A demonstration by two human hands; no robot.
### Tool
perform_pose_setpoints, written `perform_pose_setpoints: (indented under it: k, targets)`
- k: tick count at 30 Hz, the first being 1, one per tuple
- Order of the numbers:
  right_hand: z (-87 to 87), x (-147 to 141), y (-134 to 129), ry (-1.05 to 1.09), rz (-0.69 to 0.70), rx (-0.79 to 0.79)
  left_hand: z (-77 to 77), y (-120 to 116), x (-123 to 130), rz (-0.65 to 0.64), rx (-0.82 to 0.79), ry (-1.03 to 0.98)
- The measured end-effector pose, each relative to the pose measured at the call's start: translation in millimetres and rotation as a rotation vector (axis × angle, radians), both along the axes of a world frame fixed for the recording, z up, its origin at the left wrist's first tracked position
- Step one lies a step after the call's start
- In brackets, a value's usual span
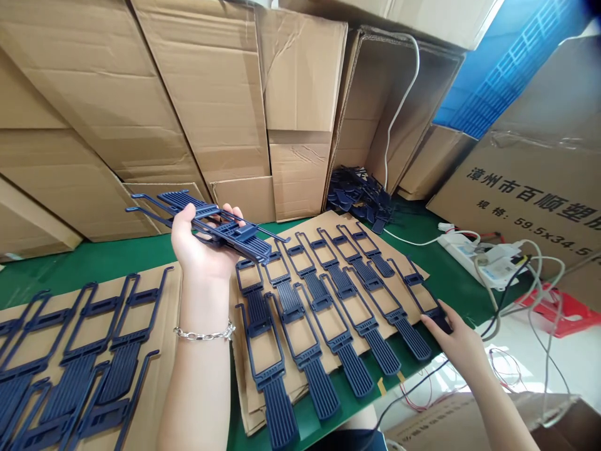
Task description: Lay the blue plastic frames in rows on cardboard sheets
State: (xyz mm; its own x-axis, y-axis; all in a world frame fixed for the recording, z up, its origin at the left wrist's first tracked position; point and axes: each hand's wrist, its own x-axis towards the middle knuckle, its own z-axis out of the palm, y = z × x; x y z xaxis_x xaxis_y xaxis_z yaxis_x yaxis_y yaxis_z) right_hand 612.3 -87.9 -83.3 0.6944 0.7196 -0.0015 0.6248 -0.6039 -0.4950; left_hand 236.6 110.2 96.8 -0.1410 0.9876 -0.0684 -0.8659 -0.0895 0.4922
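My left hand [206,244] is raised above the table, its fingers closed round a small stack of dark blue plastic brackets [235,235] with ribbed ends and thin bent arms. Low at the right, my right hand [451,332] pinches the ribbed end of a single bracket [417,291] at the right edge of a cardboard sheet [310,332]. Two rows of like brackets [340,326] lie side by side on that sheet, their ribbed ends toward me. A silver chain bracelet circles my left wrist.
More brackets lie on another cardboard sheet [154,388] at the left. A heap of dark blue parts [361,194] spills from an open carton [399,94]. Right of it, a white power strip [483,257] with tangled cables rests on the green table [413,235]. Stacked cartons [201,81] wall the back.
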Motion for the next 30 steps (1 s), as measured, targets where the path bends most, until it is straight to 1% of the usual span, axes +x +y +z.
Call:
perform_pose_setpoints:
  k: [4, 8, 13, 18, 22, 26, 30]
  targets:
    - [0.0, -7, -1, -0.029, 0.027, -0.003, -1.4, 3, -2, 0.008, 0.016, 0.001]
    - [-2.1, -12, -2, -0.071, 0.03, 0.01, -1.6, 3, -2, 0.057, 0.039, -0.014]
    - [-0.5, -10, -3, -0.01, 0.024, 0.027, -1.9, 3, -4, 0.05, 0.045, -0.034]
    - [2.0, -12, -3, -0.031, 0.051, -0.007, -1.3, 2, -6, 0.069, 0.047, -0.041]
    - [4.4, -14, -2, -0.05, 0.073, -0.052, -0.2, 1, -7, 0.053, 0.043, -0.042]
    - [10.0, -16, -1, -0.136, 0.135, -0.056, -0.6, 2, -8, 0.043, 0.016, -0.028]
    - [17.9, -20, 1, -0.212, 0.14, -0.106, -4.0, 6, -11, 0.004, 0.024, 0.013]
